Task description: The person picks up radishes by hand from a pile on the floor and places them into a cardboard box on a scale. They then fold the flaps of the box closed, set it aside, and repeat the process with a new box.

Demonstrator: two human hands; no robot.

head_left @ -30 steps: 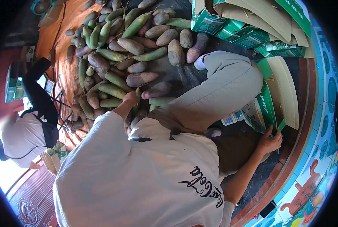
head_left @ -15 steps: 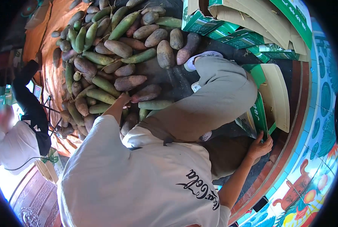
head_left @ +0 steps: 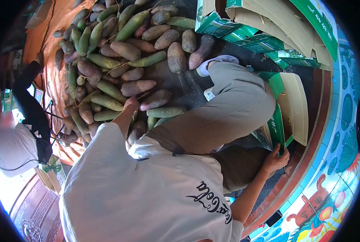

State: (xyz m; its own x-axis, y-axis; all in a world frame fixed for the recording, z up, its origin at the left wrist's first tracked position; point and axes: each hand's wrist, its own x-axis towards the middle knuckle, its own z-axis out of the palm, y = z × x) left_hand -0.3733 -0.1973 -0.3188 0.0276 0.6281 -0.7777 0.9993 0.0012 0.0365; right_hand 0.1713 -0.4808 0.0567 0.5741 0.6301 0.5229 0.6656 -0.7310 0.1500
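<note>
My left hand (head_left: 131,104) reaches down into a heap of radishes, beside a reddish radish (head_left: 156,99) and just below another reddish radish (head_left: 138,87). Its fingers are out of sight, so what they hold, if anything, cannot be made out. On the other side, my right hand (head_left: 275,160) grips the near edge of an open green-and-tan cardboard box (head_left: 294,105), which stands beside my leg. Close to my left hand lies a green radish (head_left: 166,111).
Several flattened green cartons (head_left: 264,40) are stacked at the upper right. An orange sheet (head_left: 50,80) runs along the left of the heap. Another person (head_left: 16,149) sits at the far left. A painted tile wall (head_left: 329,181) borders the right.
My left hand has sunk a little deeper among the radishes, and its fingers have gone from view. My right hand keeps its hold on the box edge. The camera view has shifted slightly.
</note>
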